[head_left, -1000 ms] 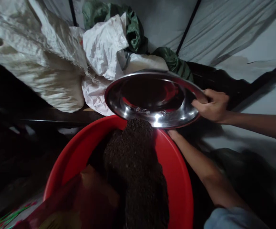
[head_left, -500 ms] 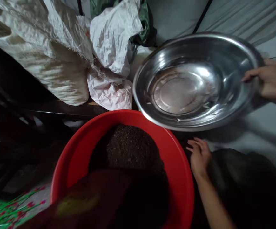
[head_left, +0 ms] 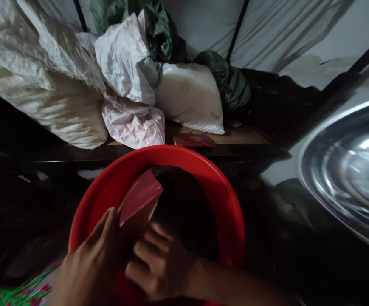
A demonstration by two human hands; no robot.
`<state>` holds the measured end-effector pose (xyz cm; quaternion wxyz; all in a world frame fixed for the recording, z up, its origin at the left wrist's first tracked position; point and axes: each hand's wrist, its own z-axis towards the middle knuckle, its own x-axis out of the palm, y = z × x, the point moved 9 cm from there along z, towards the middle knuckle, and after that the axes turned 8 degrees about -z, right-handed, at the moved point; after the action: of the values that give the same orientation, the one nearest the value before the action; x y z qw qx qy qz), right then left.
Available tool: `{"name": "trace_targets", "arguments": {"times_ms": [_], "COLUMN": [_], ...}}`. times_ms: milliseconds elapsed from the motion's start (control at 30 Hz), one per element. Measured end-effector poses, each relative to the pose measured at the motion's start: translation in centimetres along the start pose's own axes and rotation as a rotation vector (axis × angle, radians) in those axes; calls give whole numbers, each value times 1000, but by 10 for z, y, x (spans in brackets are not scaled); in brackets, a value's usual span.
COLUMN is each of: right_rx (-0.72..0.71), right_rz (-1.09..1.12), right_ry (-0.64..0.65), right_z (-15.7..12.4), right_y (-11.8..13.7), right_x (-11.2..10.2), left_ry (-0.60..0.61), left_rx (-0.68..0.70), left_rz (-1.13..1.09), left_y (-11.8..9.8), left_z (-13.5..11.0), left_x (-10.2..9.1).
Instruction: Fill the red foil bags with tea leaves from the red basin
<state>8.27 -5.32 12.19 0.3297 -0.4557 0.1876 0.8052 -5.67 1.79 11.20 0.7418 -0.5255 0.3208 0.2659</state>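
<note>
Red basin [head_left: 104,191] holds a dark granular heap [head_left: 187,204]; left hand [head_left: 88,263] grips a red card [head_left: 139,197] at 7 o'clock, right hand [head_left: 161,263] half-curled alongside, steel basin [head_left: 346,170] empty at 3 o'clock.

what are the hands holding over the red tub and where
A red packet, gripped at its lower end by the left hand; right hand touches it there.

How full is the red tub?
Partly full: a dark granular heap lies in the red tub, whose inner wall shows bare at the left.
</note>
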Motion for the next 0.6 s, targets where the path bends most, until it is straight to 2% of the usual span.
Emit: {"name": "trace_targets", "arguments": {"times_ms": [100, 167, 233, 300, 400, 467, 500, 600], "right_rx": [71, 48, -51, -135, -79, 3, 32, 29], "right_rz": [-131, -129, -107, -100, -111, -120, -135, -203], "right_ry": [136, 226, 320, 390, 419, 385, 327, -41], "right_z": [8, 7, 3, -3, -13, -19, -21, -27], "right_y": [-34, -44, -41, -35, -37, -41, -42, -41], "right_x": [23, 38, 57, 76, 97, 101, 96, 57], "left_ry": [103, 179, 285, 254, 66, 22, 21, 14], "left_rx": [43, -5, -55, -134, -231, -248, -256, -293], "left_rz": [312, 363, 347, 340, 379, 415, 435, 476], "left_y": [8, 20, 29, 34, 32, 25, 22, 20], "left_z": [2, -6, -17, -19, -7, 5, 10, 16], "left_x": [21, 39, 60, 63, 39, 23, 17, 2]}}
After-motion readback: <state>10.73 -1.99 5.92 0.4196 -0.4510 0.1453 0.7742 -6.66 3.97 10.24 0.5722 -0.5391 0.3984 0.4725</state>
